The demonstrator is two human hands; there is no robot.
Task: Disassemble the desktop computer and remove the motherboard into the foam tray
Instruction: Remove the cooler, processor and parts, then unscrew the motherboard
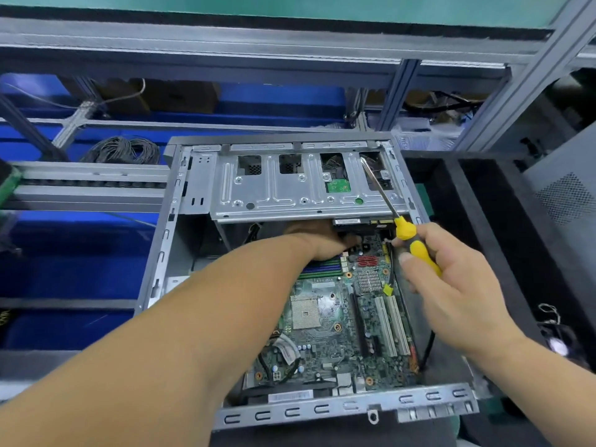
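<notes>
An open grey desktop case (161, 253) lies on its side in front of me. The green motherboard (335, 330) sits inside it, with a bare CPU socket and white slots. A metal drive cage (290, 188) spans the far end of the case. My left hand (325, 240) reaches deep under that cage at the board's far edge; its fingers are mostly hidden. Over the board's right side, my right hand (451, 285) grips a yellow-and-black screwdriver (409, 233), its shaft pointing up and away over the cage.
A black foam tray (483, 201) stands right of the case. A perforated grey side panel (561, 195) leans at the far right. Behind are an aluminium rack, blue bins and a coil of black cables (122, 150). A small fan with wires (554, 337) lies at right.
</notes>
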